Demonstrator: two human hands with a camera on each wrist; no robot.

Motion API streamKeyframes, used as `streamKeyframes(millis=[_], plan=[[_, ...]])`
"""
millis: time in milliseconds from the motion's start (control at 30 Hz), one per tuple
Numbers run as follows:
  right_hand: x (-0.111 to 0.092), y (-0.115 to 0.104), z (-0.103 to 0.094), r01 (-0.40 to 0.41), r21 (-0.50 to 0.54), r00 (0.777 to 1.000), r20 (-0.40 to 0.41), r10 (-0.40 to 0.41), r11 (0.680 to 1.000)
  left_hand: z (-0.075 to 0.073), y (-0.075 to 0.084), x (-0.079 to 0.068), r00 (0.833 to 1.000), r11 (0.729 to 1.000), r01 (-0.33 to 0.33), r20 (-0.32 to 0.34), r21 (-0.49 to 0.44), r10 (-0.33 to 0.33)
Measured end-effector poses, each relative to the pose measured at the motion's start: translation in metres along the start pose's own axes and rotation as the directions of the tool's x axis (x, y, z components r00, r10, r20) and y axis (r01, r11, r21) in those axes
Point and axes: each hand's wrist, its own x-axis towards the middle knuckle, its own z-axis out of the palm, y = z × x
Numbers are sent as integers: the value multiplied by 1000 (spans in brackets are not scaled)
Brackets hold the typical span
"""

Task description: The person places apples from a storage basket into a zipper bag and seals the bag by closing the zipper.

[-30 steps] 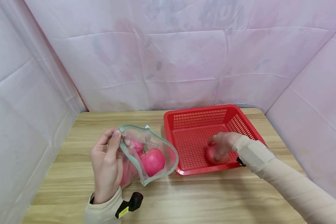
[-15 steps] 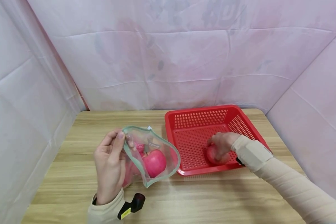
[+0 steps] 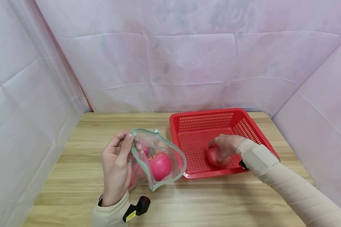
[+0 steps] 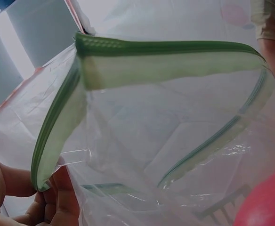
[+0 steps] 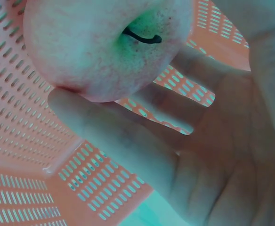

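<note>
My left hand (image 3: 117,167) pinches the green-edged rim of a clear zip bag (image 3: 143,164) between thumb and fingers. The bag's mouth gapes toward the right; the left wrist view shows its green zip edge (image 4: 170,49) spread wide. Inside lies a red apple (image 3: 160,166), with a bumpy pink thing (image 3: 145,150) behind it and more pink shapes blurred by the plastic. My right hand (image 3: 226,145) reaches into a red plastic basket (image 3: 174,135), its fingers round another apple (image 3: 214,156). That apple's stem (image 5: 142,36) faces the right wrist camera.
The wooden table (image 3: 82,142) carries both bag and basket, which sit close together. Pale printed cloth (image 3: 187,66) encloses the back and both sides. A wrist camera (image 3: 142,205) juts from the left sleeve near the bag's lower edge.
The apple under my right hand has shifted slightly left within the basket, and more of it shows. My left hand and the bag have drifted a little right, partly with the head view.
</note>
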Motion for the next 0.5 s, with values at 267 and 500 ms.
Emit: streamKeyframes(millis=[267, 500], plan=[[-1, 1, -1, 49, -4, 998, -33, -49, 999, 1, -1, 0, 1000, 1000, 9, 2, 18, -9], [-2, 3, -4, 92, 32, 992, -89, -89, 995, 2, -1, -1, 1000, 1000, 16, 3, 18, -16]])
